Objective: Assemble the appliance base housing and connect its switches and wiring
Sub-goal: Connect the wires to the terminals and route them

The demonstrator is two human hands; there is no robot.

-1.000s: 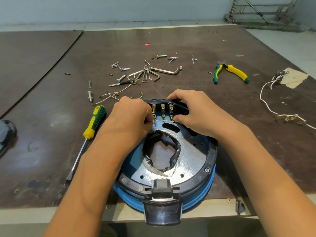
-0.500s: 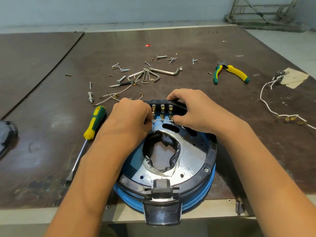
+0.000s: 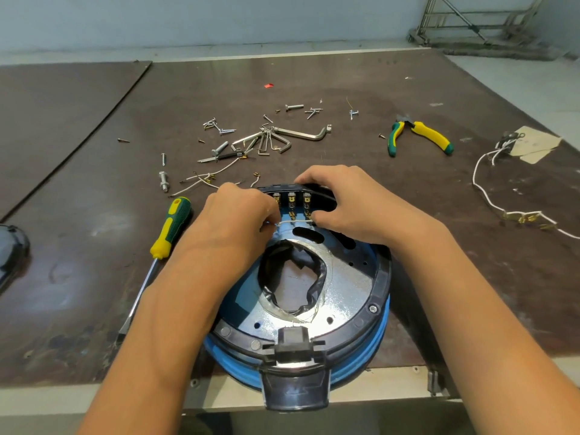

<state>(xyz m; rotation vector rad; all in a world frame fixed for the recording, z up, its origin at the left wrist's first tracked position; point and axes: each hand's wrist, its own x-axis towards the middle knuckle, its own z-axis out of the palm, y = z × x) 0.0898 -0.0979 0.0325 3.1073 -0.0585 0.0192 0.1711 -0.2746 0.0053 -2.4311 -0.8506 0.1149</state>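
View from a head-worn camera looking down at a dark brown worktable (image 3: 345, 89). A round appliance base housing (image 3: 381, 296) of blue and black plastic, with a shiny metal plate and a ragged dark-lined opening in its middle, lies flat at the near edge of the table, its black latch tab overhanging the edge. At the housing's far side stands a black switch block (image 3: 292, 196) with three brass terminals in a row. Both bare hands work there. The left hand (image 3: 241, 215) is clenched, its curled fingers pinching the left end of a thin white wire (image 3: 295, 221) that runs taut across the housing just below the terminals. The right hand (image 3: 348, 202) grasps the switch block, fingers hooked over its far rim and the thumb tip meeting the wire's right end. Just left of the housing lies a screwdriver with a yellow and green handle (image 3: 171, 227). Further back sit a cluster of silver hex keys (image 3: 276, 139), scattered screws and bolts (image 3: 163, 180), and short loose wires with brass ends (image 3: 201, 180). To the right lie yellow and green pliers (image 3: 420, 136) and, near the table's right edge, a long white lead with brass connectors (image 3: 518, 215).
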